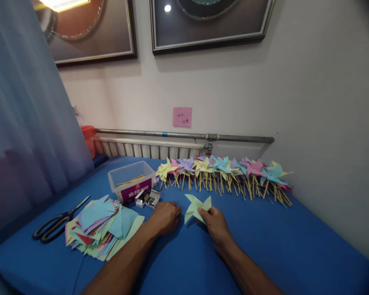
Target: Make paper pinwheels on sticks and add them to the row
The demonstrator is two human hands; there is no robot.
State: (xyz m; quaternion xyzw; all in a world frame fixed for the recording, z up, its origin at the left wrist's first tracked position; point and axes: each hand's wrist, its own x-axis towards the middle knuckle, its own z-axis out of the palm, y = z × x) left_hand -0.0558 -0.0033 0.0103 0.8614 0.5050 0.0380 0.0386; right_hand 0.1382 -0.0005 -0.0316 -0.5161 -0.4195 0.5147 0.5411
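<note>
A pale green paper pinwheel [192, 208] is pinched in my right hand [215, 226], thumb on top near its middle. To the left of it, my left hand [166, 218] is closed in a fist just above the table. Whatever its fingers may hold is hidden. Close beyond that fist lies a small open white box [152, 198] with shiny metal pins inside. Behind the box stands a clear plastic tub [131, 174] containing thin wooden sticks.
Many finished pinwheels on sticks [223, 166] lie in a row along the back of the blue table [184, 266]. A pile of cut coloured paper [103, 227] and black-handled scissors [60, 221] lie at left. A metal pipe [242, 138] crosses the wall behind.
</note>
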